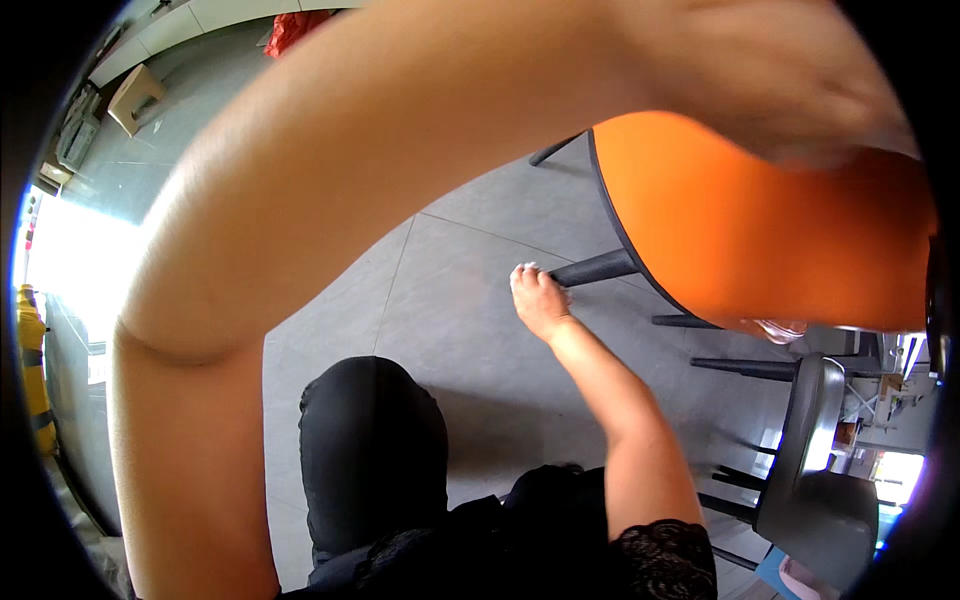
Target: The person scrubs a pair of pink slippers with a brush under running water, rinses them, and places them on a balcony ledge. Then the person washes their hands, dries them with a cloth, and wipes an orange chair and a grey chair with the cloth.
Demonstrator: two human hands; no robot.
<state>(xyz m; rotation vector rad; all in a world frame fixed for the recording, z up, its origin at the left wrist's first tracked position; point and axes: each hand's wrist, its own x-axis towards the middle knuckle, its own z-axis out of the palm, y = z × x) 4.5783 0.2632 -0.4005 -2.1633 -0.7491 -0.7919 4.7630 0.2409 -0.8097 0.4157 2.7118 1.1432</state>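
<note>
An orange chair (720, 220) with dark tapered legs fills the upper right, its legs pointing leftward. My right hand (540, 302) is closed around the end of one dark chair leg (598, 268). Bits of a white cloth or tissue (527, 267) show between its fingers and the leg. My left arm arches across the top, bent at the elbow. At its end, my left hand (810, 110) lies over the far right part of the orange chair; its fingers are blurred and cannot be made out.
Grey tiled floor (450, 270) spreads below. My black-trousered knee (375, 450) is near the middle. Another dark chair (810, 440) stands at the right. A beige stool (135, 98) and a red bag (292, 32) are at the far left.
</note>
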